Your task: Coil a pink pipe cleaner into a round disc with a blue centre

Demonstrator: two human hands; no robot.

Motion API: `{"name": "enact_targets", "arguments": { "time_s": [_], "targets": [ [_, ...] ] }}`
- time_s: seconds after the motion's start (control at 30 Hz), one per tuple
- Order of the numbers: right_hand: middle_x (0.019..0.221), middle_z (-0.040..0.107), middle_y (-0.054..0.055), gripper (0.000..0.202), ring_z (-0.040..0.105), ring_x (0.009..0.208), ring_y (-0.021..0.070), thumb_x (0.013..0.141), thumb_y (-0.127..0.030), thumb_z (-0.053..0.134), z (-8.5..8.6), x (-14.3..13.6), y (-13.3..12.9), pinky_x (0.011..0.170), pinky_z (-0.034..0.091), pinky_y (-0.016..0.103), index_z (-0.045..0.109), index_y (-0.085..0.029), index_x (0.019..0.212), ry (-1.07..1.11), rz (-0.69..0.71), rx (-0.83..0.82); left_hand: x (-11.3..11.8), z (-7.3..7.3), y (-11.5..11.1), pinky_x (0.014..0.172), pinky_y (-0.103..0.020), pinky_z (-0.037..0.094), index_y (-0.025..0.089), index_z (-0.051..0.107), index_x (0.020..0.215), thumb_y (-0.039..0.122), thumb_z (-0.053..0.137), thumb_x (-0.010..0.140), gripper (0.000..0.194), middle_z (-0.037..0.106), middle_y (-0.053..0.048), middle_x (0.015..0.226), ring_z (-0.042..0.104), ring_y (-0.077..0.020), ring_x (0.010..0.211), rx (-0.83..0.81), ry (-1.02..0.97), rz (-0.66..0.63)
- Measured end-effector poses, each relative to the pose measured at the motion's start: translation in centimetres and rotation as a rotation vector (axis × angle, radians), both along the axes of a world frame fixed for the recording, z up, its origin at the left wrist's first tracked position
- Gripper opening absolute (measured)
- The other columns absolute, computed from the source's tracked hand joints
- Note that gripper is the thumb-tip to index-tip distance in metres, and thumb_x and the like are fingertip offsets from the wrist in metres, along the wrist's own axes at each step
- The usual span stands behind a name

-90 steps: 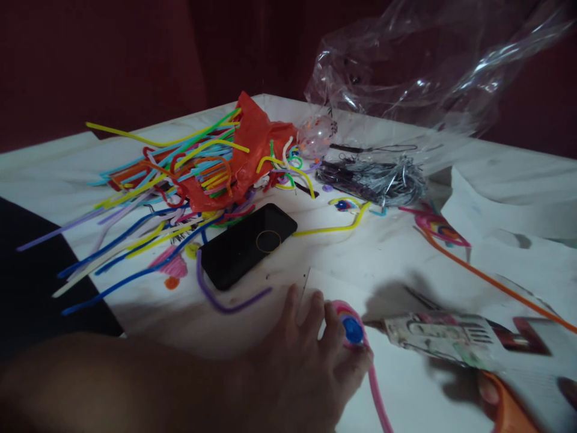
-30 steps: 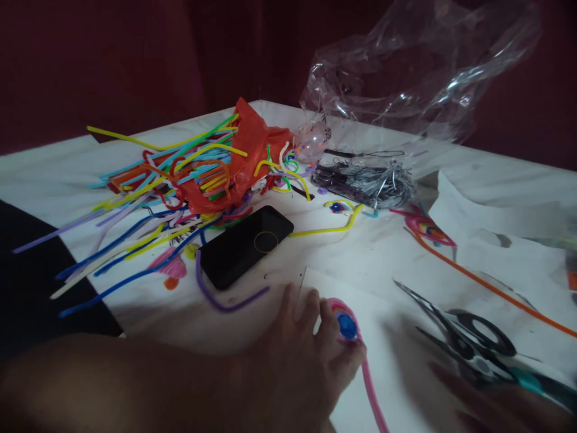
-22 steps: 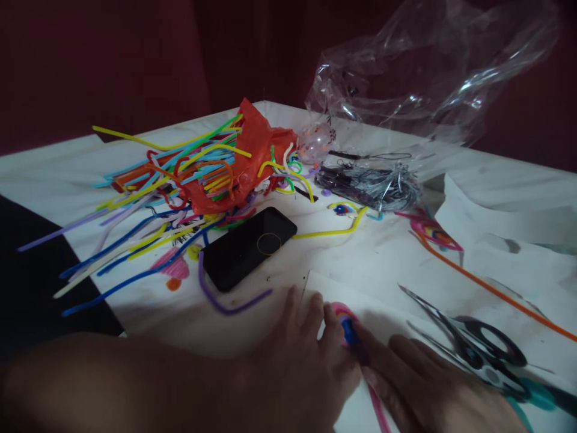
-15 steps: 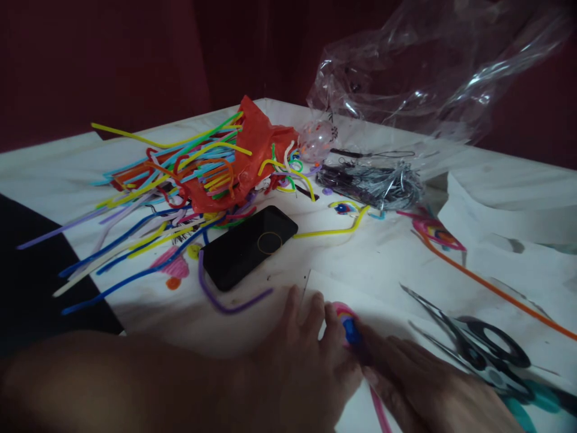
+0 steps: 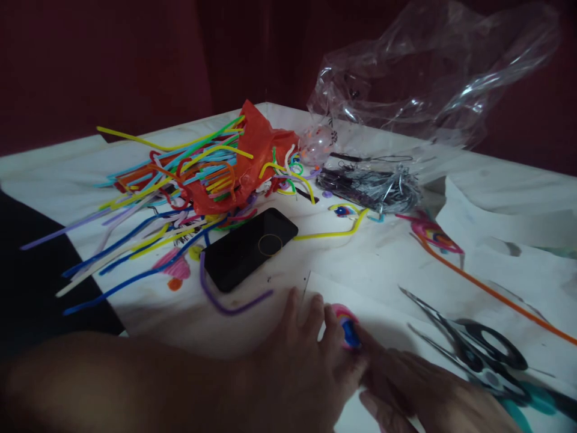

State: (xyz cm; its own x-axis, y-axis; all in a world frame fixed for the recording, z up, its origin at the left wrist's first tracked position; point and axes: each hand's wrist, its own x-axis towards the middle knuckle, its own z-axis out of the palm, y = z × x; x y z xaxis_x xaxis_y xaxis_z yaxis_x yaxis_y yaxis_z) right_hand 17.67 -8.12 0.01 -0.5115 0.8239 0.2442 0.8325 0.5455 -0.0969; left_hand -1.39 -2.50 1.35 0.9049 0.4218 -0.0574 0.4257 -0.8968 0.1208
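A white sheet of paper lies near the front of the table, with a pink, orange and blue shape on it. My left hand rests on the paper left of that shape, its fingers spread and holding nothing. From the right, my right hand touches the shape's edge with its fingertips; its fingers are bent close together, and whatever lies beneath them is hidden. Dark-handled scissors lie to the right of my right hand, blades apart.
A black phone lies ahead of my left hand. Colourful pipe cleaners spill from a red bag. Behind are a clear plastic bag and a silvery bundle. An orange pipe cleaner lies right.
My right hand has shifted slightly, its lower fingers now covering the pink strip seen below before. My left hand stays in place. The view has moved a little.
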Motion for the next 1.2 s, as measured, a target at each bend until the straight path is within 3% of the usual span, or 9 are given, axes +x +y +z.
{"name": "enact_targets", "arguments": {
  "time_s": [0.33,0.77,0.97,1.2],
  "targets": [
    [0.067,0.054,0.001,0.045,0.057,0.051,0.0148,0.104,-0.03,0.014,-0.07,-0.65,0.21,0.04,0.047,0.02,0.033,-0.005,0.136,-0.135,-0.003,0.092,-0.26,0.43,0.25,0.091,-0.069,0.03,0.018,0.048,0.127,0.049,0.053,0.086,0.052,0.043,-0.022,0.134,0.037,-0.0461,0.124,-0.047,0.048,-0.032],
    [0.067,0.052,0.001,0.043,0.054,0.049,0.0154,0.104,-0.031,0.016,0.01,0.02,-0.13,0.04,0.045,0.022,0.043,-0.007,0.126,-0.184,0.003,0.082,-0.29,0.54,0.44,0.093,-0.067,0.027,0.018,0.049,0.125,0.054,0.056,0.081,0.057,0.044,-0.022,0.133,0.037,-0.0457,0.123,-0.036,0.044,-0.047],
    [0.065,0.053,0.0,0.043,0.054,0.049,0.0145,0.104,-0.031,0.016,0.03,-0.29,0.04,0.04,0.043,0.021,0.038,-0.007,0.132,-0.14,0.005,0.122,-0.4,0.77,0.46,0.093,-0.066,0.027,0.017,0.05,0.125,0.054,0.041,0.09,0.051,0.048,-0.021,0.128,0.043,-0.0436,0.119,-0.01,0.018,-0.049],
    [0.062,0.05,0.0,0.048,0.052,0.046,0.0136,0.104,-0.03,0.009,-0.35,-0.38,0.14,0.042,0.037,0.026,0.051,-0.008,0.112,-0.245,-0.002,0.222,-0.47,0.43,0.41,0.094,-0.063,0.027,0.016,0.053,0.12,0.055,0.047,0.086,0.053,0.05,-0.02,0.126,0.044,-0.044,0.117,0.056,-0.012,-0.071]
  ]
}}
